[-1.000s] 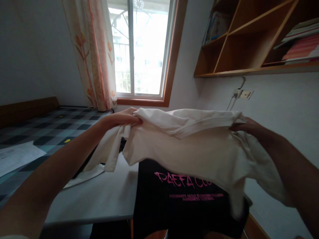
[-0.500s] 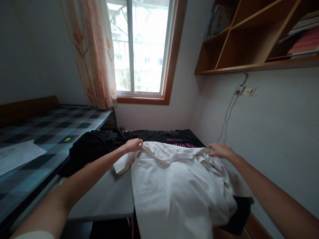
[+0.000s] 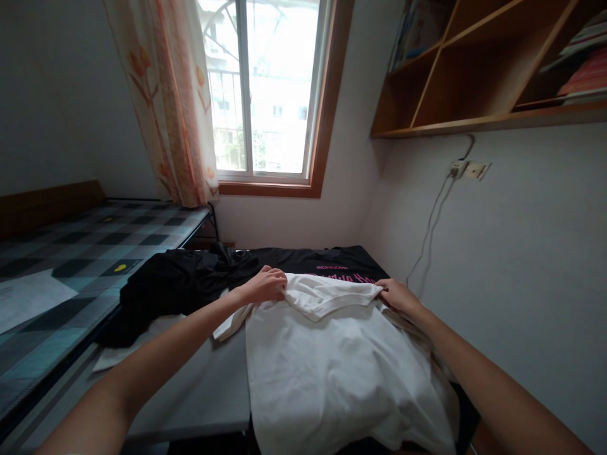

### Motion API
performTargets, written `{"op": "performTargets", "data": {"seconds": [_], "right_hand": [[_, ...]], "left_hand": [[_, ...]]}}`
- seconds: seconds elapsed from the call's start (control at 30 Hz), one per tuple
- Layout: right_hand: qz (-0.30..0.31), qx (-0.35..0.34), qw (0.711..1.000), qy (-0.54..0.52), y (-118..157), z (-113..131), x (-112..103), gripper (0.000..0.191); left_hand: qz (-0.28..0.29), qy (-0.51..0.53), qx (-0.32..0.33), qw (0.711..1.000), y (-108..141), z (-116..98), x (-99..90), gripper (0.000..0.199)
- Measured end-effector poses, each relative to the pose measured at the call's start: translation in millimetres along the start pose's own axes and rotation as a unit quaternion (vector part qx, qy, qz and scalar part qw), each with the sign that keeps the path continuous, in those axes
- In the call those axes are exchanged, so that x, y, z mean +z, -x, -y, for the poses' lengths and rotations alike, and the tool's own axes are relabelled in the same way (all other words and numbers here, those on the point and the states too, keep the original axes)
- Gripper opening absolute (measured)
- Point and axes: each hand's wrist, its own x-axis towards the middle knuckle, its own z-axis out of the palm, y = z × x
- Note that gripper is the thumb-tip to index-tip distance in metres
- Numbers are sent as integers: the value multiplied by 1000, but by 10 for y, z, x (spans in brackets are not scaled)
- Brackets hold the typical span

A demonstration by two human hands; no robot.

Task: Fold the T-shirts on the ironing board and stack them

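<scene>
A white T-shirt (image 3: 332, 366) is spread over the table, its lower part draping past the near edge. My left hand (image 3: 266, 284) is closed on the shirt near the left side of its collar. On the other side of the collar, my right hand (image 3: 396, 296) pinches the cloth. Between them the neckline is drawn fairly straight. The shirt's left sleeve lies on the grey tabletop (image 3: 203, 379); its right sleeve is mostly hidden by my right forearm. Behind the collar lies a black garment (image 3: 327, 258) with pink lettering.
Bunched black clothing (image 3: 175, 284) lies at the left of the table. A bed with a checked cover (image 3: 142, 224) runs along the left, with white paper (image 3: 33, 297) on it. A wooden shelf (image 3: 474, 82) hangs at upper right, above a socket with cords (image 3: 456, 169).
Both hands have moved inward along the collar, the right one more, and now grip nearer its neckline. The shirt's body has shifted and its hem spread wider.
</scene>
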Motion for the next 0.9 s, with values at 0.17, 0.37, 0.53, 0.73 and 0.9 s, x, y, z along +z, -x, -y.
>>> {"op": "performTargets", "data": {"seconds": [0.17,0.37,0.53,0.73,0.9], "right_hand": [[-29,86,934,-344,153,28,43,18],[-87,108,828,-543,219,181,-89,3],[-132,80,778,-608,271,305,-194,13],[-267,17,754,-599,593,402,-321,22],[-388,-49,730,-561,815,588,-715,15]], "left_hand": [[-24,40,-27,999,-64,-70,10,19],[-7,126,-109,986,-90,-154,-46,32],[-60,51,-30,996,-62,-184,-105,50],[-155,67,6,986,135,-209,-271,23],[-248,92,-83,961,258,-393,-790,19]]}}
